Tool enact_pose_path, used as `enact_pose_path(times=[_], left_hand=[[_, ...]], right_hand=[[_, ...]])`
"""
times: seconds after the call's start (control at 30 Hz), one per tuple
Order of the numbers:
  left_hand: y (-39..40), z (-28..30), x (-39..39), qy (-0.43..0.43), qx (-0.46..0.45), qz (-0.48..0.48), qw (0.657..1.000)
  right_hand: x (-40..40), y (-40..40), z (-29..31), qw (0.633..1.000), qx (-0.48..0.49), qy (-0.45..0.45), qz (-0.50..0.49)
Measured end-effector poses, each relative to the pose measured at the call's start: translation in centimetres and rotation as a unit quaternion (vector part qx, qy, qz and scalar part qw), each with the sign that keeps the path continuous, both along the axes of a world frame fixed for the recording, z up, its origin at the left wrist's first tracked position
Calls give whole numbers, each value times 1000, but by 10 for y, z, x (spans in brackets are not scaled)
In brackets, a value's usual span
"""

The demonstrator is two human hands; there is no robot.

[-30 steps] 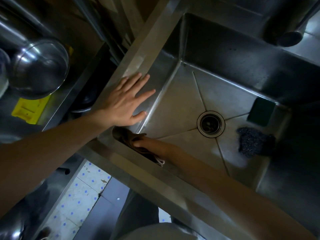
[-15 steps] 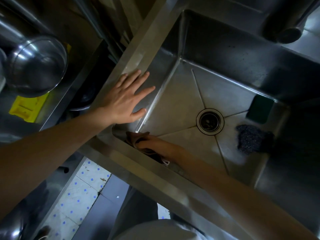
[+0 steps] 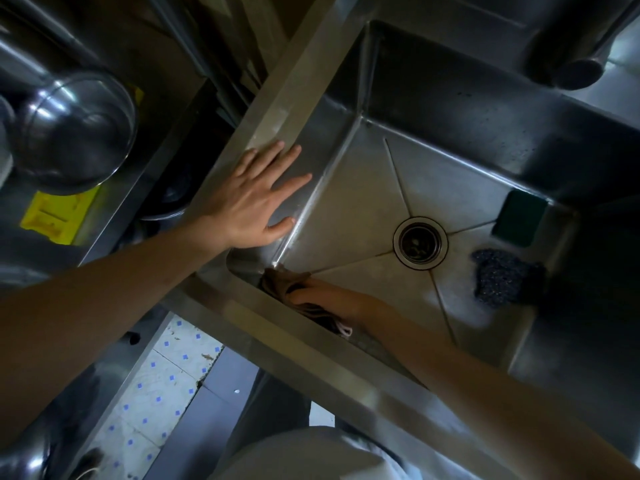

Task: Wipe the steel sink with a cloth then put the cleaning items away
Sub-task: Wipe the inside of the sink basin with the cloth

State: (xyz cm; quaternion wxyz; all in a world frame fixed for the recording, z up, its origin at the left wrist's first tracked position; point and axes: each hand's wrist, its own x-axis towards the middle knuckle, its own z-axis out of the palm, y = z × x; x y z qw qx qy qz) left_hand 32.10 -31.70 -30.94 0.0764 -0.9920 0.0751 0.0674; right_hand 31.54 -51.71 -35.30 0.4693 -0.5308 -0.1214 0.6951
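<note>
The steel sink [image 3: 349, 209] fills the middle of the head view, with a round drain [image 3: 419, 243] in its floor. My left hand [image 3: 254, 199] lies flat with straight fingers on the sink's left rim and inner wall. My right hand [image 3: 325, 294] reaches into the near left corner and presses a brownish cloth [image 3: 282, 280] against the near wall; its fingers are partly hidden by the cloth and the rim. A green sponge [image 3: 519, 218] and a dark steel scrubber [image 3: 502, 282] lie on the sink floor at the right.
A steel bowl [image 3: 74, 133] stands on the counter to the left, above a yellow item [image 3: 57, 216]. The faucet spout [image 3: 571, 57] hangs over the far right. Tiled floor [image 3: 162, 382] shows below the sink's near rim [image 3: 277, 341].
My right hand has slid the cloth a little along the near wall, away from the left corner. My left hand stays planted on the rim.
</note>
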Motion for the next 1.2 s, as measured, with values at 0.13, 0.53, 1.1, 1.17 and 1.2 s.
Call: enact_pose_path(times=[0.13,0.53,1.1,1.17,1.2], left_hand=[[0,0,0,-3,-10,-1,1000],[1,-3,-1,-2,-7,-2,1000],[0,1,0,12,-10,6,1000],[-1,0,0,10,-12,4,1000],[-1,0,1,8,-11,3,1000]], right_hand=[[-2,12,4,1000,-18,17,6],[-1,-58,-3,997,-43,63,-12],[3,-90,5,995,-84,37,28],[2,-77,8,995,-87,42,15],[2,-71,7,995,-84,48,7]])
